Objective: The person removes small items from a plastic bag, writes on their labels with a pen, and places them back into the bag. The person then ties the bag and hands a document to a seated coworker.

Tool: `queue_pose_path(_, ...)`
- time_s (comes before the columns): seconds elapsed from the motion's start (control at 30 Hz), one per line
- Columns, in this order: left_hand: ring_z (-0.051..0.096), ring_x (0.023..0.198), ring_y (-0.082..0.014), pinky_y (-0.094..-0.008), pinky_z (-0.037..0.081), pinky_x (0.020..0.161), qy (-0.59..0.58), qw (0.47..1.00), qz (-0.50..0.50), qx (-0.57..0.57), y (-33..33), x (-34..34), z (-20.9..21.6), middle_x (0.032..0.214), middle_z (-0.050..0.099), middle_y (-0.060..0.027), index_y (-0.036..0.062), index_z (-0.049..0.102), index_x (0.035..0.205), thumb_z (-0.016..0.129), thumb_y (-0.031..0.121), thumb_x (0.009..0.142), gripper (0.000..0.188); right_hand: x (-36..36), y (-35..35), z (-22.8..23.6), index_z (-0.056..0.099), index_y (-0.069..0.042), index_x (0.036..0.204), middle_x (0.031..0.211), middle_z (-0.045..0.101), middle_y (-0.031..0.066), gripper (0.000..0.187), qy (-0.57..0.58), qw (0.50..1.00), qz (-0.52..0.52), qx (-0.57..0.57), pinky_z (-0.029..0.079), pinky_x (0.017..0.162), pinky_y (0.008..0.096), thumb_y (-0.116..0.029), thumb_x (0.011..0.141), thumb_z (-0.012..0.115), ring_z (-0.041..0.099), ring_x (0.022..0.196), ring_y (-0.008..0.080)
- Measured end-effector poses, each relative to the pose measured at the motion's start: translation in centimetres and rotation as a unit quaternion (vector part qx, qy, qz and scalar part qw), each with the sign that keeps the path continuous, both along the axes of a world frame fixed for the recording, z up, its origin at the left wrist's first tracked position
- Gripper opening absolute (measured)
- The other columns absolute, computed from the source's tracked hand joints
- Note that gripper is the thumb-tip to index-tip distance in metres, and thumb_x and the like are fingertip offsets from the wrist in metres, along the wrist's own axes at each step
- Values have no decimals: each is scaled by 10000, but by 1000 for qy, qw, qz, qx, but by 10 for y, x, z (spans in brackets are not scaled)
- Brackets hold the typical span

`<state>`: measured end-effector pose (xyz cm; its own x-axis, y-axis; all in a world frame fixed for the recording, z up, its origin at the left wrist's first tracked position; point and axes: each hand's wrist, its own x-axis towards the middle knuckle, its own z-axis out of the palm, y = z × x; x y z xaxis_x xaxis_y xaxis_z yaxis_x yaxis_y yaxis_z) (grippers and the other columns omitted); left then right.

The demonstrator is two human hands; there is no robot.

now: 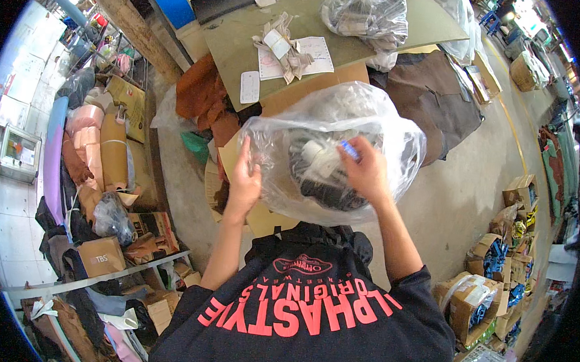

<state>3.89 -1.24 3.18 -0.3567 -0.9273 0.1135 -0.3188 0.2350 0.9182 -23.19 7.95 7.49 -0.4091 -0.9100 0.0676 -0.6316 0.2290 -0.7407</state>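
Observation:
A large clear plastic bag (pixel 397 137) lies open in front of me. Its left rim is held between the thumb and fingers of my left hand (pixel 242 185). At the mouth of the bag, my right hand (pixel 368 173) pinches a small blue piece (pixel 350 149) with pale marks, whose kind I cannot make out. Beside those fingertips sits a white bundle (pixel 321 158), partly blurred. Dark, black-looking items (pixel 335 195) show beneath it inside the bag; their kind is unclear through the plastic.
A greenish table (pixel 225 46) beyond the bag carries a tied bundle of pale strips (pixel 287 50), papers and another filled clear bag (pixel 364 14). Brown leather sheets (pixel 432 97) hang at its right. Rolls and a shelf (pixel 81 278) stand left; cardboard boxes (pixel 470 302) stand right.

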Motion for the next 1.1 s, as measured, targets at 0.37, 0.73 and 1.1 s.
queue_pose_path(0.37,403,564,32,-161,353,452,272,951,-93,111,31,-27,173,1708,289,-114,61,186,1663,409,-68,910,795,-25,-15,-3,731,-120,1088,1011,716,219,321,181,905,317,219,559,804,524,-373,893,703,716,926,406)
queue_pose_path(0.73,387,546,27,-155,329,465,288,943,-70,150,24,-23,155,1717,276,-99,75,162,1671,395,-89,891,830,-41,-74,129,740,-22,1090,915,725,101,227,-102,924,364,-62,522,781,324,-223,988,717,658,842,157)
queue_pose_path(1.1,369,1322,-143,-254,318,1047,171,933,-251,193,53,-19,117,1699,309,-125,38,205,1659,349,-137,845,845,5,-320,28,720,-24,1118,1096,748,219,707,258,962,45,80,583,908,454,-647,785,748,725,1083,348)
